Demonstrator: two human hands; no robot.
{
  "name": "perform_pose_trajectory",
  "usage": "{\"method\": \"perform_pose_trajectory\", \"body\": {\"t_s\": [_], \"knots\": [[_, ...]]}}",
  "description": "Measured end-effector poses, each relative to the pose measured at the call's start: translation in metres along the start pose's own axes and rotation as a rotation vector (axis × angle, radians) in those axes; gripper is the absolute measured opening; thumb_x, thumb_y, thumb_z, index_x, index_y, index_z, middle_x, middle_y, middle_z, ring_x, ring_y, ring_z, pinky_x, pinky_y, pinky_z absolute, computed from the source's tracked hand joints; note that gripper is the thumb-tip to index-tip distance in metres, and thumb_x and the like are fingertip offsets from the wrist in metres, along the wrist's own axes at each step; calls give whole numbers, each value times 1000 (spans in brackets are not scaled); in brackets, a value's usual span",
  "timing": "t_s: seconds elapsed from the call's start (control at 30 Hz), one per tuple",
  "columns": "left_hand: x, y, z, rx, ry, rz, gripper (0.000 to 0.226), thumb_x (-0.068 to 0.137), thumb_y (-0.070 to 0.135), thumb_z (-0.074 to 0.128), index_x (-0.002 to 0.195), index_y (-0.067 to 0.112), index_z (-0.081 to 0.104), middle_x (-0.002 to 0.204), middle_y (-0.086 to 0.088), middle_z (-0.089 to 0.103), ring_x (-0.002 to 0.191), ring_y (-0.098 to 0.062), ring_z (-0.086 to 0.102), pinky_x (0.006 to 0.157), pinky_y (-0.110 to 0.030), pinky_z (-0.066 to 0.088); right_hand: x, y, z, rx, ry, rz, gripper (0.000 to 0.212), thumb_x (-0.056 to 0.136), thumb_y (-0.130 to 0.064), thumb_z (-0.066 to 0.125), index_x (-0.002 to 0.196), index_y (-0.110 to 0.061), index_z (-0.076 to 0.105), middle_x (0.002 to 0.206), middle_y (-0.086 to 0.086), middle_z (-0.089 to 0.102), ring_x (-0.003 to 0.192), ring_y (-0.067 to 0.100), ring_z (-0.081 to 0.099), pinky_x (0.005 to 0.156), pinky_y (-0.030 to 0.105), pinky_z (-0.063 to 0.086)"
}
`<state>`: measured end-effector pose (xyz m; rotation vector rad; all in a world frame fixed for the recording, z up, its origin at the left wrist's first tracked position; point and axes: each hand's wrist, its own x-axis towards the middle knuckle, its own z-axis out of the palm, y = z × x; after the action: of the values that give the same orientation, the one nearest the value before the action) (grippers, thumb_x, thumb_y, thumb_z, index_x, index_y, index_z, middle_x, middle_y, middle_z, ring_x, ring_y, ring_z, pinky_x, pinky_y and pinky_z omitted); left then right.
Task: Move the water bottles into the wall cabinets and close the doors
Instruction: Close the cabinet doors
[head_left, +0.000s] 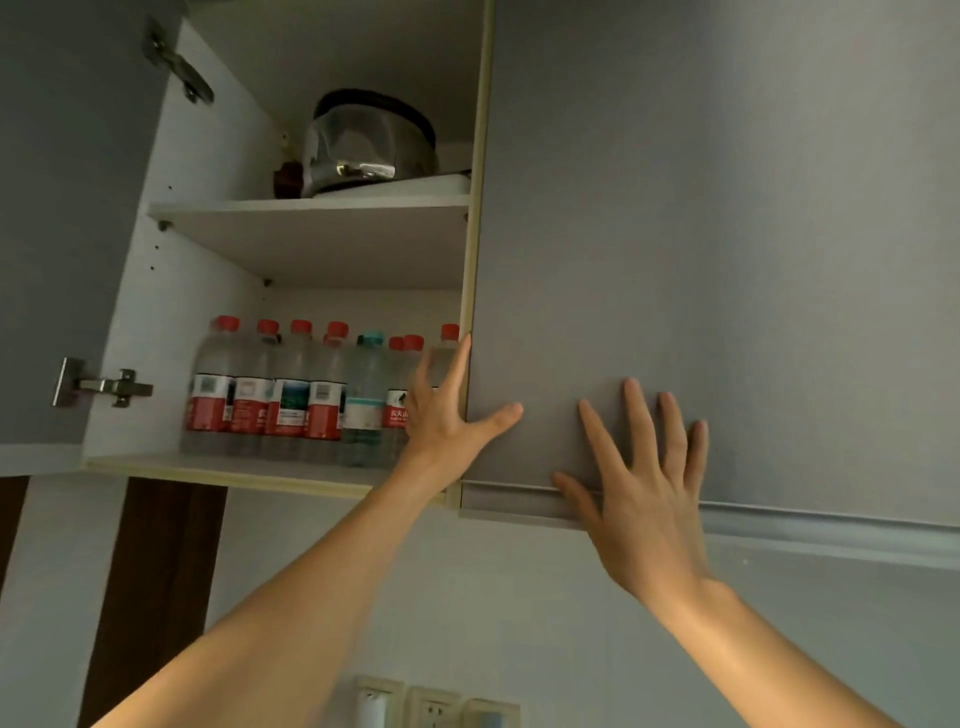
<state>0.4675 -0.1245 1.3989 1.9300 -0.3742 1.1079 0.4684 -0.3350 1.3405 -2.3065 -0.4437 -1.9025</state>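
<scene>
grey wall cabinets (727, 208): water bottles (291, 395) line the lower shelf (218, 465). our right hand (644, 499) lies flat, released, on the shut door; our left hand (447, 421), fingers spread, straddles its edge and risks pinching; the left door (57, 234) gapes.

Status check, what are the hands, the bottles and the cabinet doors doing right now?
Both hands open: left hand at right door edge, right hand flat on it. Water bottles on lower shelf. Left door open. Nothing in the way.
</scene>
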Motion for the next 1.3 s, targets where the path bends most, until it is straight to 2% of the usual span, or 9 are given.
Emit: {"method": "perform_pose_trajectory", "body": {"t_s": [0.13,0.27,0.47,0.57,0.7,0.9,1.07,1.17,1.3], "knots": [[4,-5,-1,119,-19,24,101,79,69,68,151,61,-3,166,5,-3,153,-29,1,119,-58,12,-1,-2,4,9,11,17,70,94,-59,41,152,-20,46,164,19,23,151,49,14,118,68,10],[1,4,-17,295,-61,47,104,83,73,60,155,49,-11,168,3,-2,153,-30,-1,119,-61,10,2,-27,-2,41,-38,126,68,96,-53,42,153,-15,43,164,21,21,151,50,10,118,69,7],[-29,7,-120,298,219,86,85,91,67,53,158,32,15,164,2,19,151,-21,15,121,-57,19,15,-121,-19,314,-21,111,57,101,-38,49,151,-13,42,163,22,17,152,43,8,121,64,6],[-58,8,-199,429,352,128,70,95,59,52,154,28,29,157,0,33,145,-19,25,118,-46,22,21,-198,-36,496,0,74,55,99,-36,50,149,-15,43,162,19,21,152,40,13,120,64,13],[-87,16,-286,560,528,186,60,97,54,50,147,23,40,150,-5,39,140,-23,32,116,-47,26,26,-274,-49,643,-8,101,55,98,-34,57,148,-16,44,160,20,24,148,42,21,116,65,23],[-118,24,-445,1060,805,180,63,94,48,57,146,16,41,160,-18,21,149,-41,15,119,-60,9,36,-406,-83,963,-131,93,59,102,-47,47,156,-32,26,165,3,9,152,30,8,121,56,23],[-135,26,-531,1313,825,2,76,90,54,56,151,18,30,166,-19,4,152,-44,-3,120,-63,-3,30,-487,-112,1119,-201,-12,62,102,-46,46,156,-36,15,163,-11,-1,151,19,-1,121,42,9],[-141,25,-553,1246,808,-114,80,91,56,56,155,19,25,166,-17,-1,150,-47,4,119,-64,7,27,-515,-125,1172,-227,-46,60,103,-47,45,154,-38,14,162,-11,0,150,17,1,122,45,13],[-152,35,-558,1104,789,-98,87,92,52,59,158,17,14,165,-16,5,134,-50,29,109,-61,28,30,-530,-135,1197,-286,-40,60,103,-50,44,156,-38,17,164,-10,2,151,17,1,120,44,15]]}}
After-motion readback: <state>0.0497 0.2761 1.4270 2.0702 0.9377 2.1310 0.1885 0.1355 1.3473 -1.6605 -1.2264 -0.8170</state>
